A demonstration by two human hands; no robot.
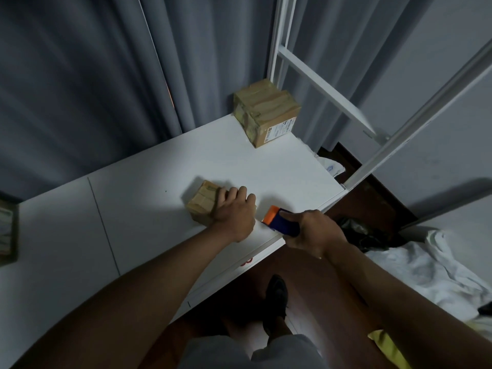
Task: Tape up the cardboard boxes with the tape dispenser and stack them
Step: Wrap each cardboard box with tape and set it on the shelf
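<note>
A small cardboard box (201, 202) with tape strips on it lies on the white table (138, 209) near its front edge. My left hand (234, 211) rests on top of this box, fingers curled over its right side. My right hand (311, 233) grips a blue and orange tape dispenser (279, 221), held just right of the box at the table's edge, orange end toward the box. A larger cardboard box (266, 111), heavily taped and with a white label, stands at the far right corner of the table.
Grey curtains (106, 75) hang behind the table. A white metal frame (332, 89) rises at the right. White cloth (439, 270) and a dark bag (356, 230) lie on the floor to the right. A framed object (8, 227) sits at the far left.
</note>
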